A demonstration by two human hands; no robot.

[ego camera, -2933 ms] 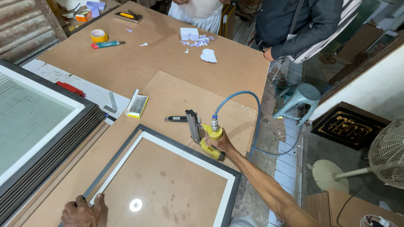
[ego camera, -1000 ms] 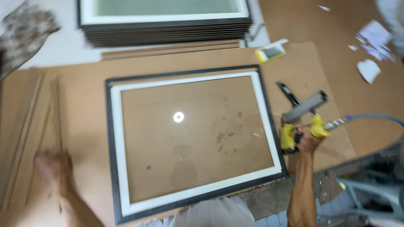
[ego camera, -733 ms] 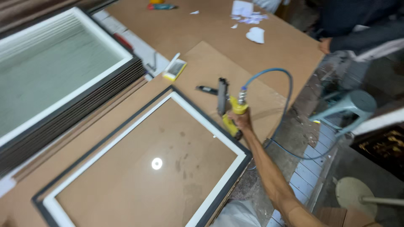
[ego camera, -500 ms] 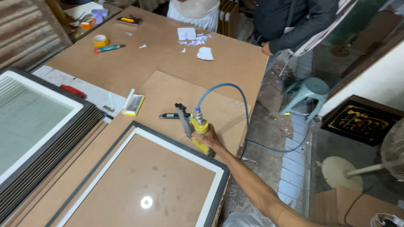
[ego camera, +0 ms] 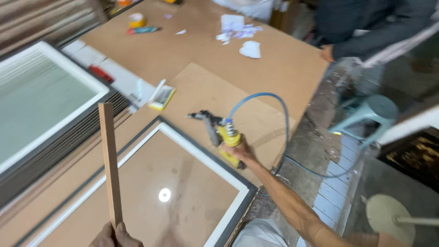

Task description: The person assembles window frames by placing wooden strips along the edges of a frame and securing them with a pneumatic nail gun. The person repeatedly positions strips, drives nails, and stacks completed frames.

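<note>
Your right hand wraps the yellow pneumatic stapler above the frame's corner; your left hand clasps an upright wooden strip (a yellow staple box lies on the bench).

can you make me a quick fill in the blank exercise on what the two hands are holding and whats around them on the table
1. The right hand grips a yellow air tool fed by a ______ hose.
2. The left hand holds a wooden strip that stands nearly ______.
3. The brown backing board lies inside a picture frame whose inner border is ______.
4. A roll of yellow tape lies at the ______ end of the table.

Missing words: blue; upright; white; far
</note>
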